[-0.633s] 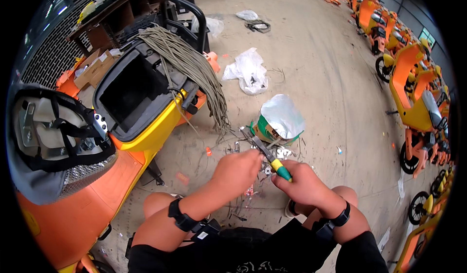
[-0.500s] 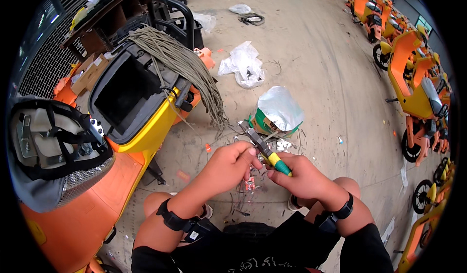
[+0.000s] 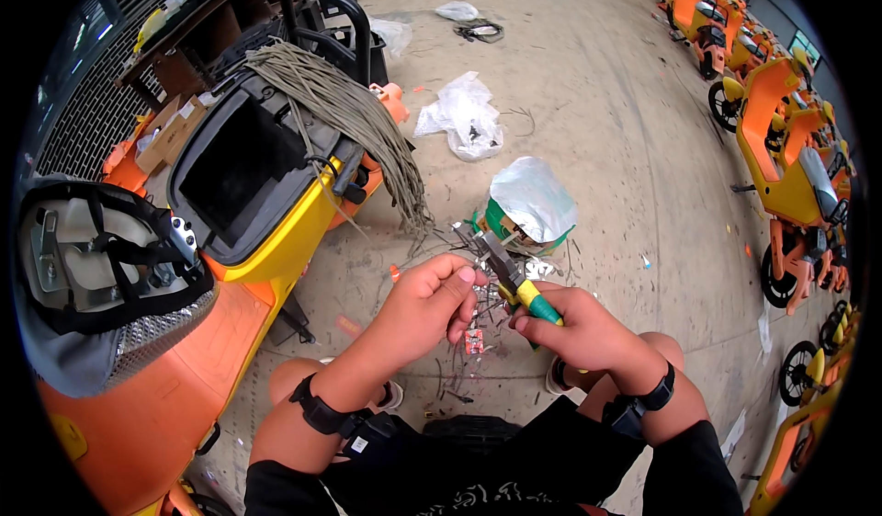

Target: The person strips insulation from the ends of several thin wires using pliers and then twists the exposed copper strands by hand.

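My right hand (image 3: pixel 583 332) grips pliers with yellow and green handles (image 3: pixel 524 294); their metal jaws point up and left toward my left hand. My left hand (image 3: pixel 427 305) pinches thin wires with a small red connector (image 3: pixel 474 340) hanging below the fingers. The two hands nearly touch above the concrete floor, over my knees. Just beyond the pliers' tip stands a green tub (image 3: pixel 501 226) with a silvery plastic bag (image 3: pixel 533 199) in it.
An orange and yellow scooter (image 3: pixel 184 332) with its open black seat compartment (image 3: pixel 239 171) is at my left, a bundle of grey cables (image 3: pixel 358 121) draped over it. A helmet (image 3: pixel 101 268) rests on it. A white plastic bag (image 3: pixel 464 116) lies ahead; several orange scooters (image 3: pixel 781 139) line the right.
Both hands have drawn slightly closer to me and together; the pliers' jaws now sit right by my left fingertips. The view has tilted a little.
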The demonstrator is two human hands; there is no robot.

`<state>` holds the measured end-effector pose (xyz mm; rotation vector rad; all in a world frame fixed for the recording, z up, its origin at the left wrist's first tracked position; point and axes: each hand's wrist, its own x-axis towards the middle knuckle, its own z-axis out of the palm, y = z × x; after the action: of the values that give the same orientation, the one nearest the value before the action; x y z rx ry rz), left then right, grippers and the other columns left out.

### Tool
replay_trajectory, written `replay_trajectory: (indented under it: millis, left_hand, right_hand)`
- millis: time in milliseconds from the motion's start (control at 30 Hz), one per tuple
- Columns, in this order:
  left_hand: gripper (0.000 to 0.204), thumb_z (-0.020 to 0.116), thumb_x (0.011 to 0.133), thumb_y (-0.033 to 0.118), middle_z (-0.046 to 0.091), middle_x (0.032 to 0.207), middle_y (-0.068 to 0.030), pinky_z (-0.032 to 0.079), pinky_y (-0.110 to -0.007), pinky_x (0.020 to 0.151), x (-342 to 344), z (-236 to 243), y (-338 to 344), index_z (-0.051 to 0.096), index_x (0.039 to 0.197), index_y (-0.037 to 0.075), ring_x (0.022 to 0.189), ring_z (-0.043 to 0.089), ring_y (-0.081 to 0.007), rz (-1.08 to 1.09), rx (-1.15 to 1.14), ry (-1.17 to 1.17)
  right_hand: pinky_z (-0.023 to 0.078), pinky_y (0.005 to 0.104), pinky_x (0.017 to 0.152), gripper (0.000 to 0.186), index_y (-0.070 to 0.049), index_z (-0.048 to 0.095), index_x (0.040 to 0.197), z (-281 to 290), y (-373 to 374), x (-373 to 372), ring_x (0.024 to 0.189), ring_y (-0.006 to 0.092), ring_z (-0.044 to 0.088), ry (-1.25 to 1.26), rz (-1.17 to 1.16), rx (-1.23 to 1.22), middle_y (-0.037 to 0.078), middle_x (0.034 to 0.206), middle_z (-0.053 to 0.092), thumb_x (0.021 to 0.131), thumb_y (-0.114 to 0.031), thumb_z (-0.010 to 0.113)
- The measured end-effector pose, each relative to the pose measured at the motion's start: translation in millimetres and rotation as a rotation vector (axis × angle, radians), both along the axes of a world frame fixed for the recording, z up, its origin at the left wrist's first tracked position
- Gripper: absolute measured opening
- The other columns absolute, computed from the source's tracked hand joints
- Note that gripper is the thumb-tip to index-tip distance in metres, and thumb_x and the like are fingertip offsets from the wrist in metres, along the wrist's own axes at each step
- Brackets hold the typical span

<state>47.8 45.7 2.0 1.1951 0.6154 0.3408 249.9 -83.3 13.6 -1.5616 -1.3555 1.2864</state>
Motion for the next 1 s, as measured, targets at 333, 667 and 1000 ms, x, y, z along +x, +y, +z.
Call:
replay_trajectory:
  millis: [333, 667, 1000]
  left_hand:
    - [0.024, 0.050, 0.108, 0.023, 0.055, 0.075, -0.0010, 0.038, -0.021, 0.054, -8, 11, -4, 0.060, 0.112, 0.001, 0.058, 0.047, -0.0075, -0.027, 0.021, 0.032]
    - [0.026, 0.053, 0.108, 0.026, 0.051, 0.079, 0.0050, 0.036, -0.020, 0.059, -21, 6, -3, 0.062, 0.112, 0.002, 0.066, 0.043, -0.0038, -0.033, -0.011, -0.019]
    - [0.022, 0.050, 0.109, 0.024, 0.047, 0.077, 0.0045, 0.038, -0.021, 0.060, -24, 4, -3, 0.058, 0.112, 0.003, 0.068, 0.042, -0.0048, -0.018, -0.105, -0.099]
  right_hand:
    - [0.052, 0.0399, 0.076, 0.020, 0.006, 0.066, 0.087, -6, -5, -4, 0.087, 0.0316, 0.065, -0.238, 0.006, 0.243, 0.017, 0.103, 0.067, 0.088, -0.013, 0.071]
    - [0.053, 0.0359, 0.072, 0.019, 0.005, 0.069, 0.095, 11, -6, -10, 0.083, 0.0287, 0.066, -0.063, 0.020, 0.031, 0.015, 0.101, 0.068, 0.088, -0.012, 0.071]
    - [0.054, 0.0369, 0.072, 0.018, 0.005, 0.068, 0.092, 9, -3, -13, 0.082, 0.0315, 0.067, -0.095, 0.041, 0.089, 0.016, 0.102, 0.068, 0.087, -0.012, 0.070]
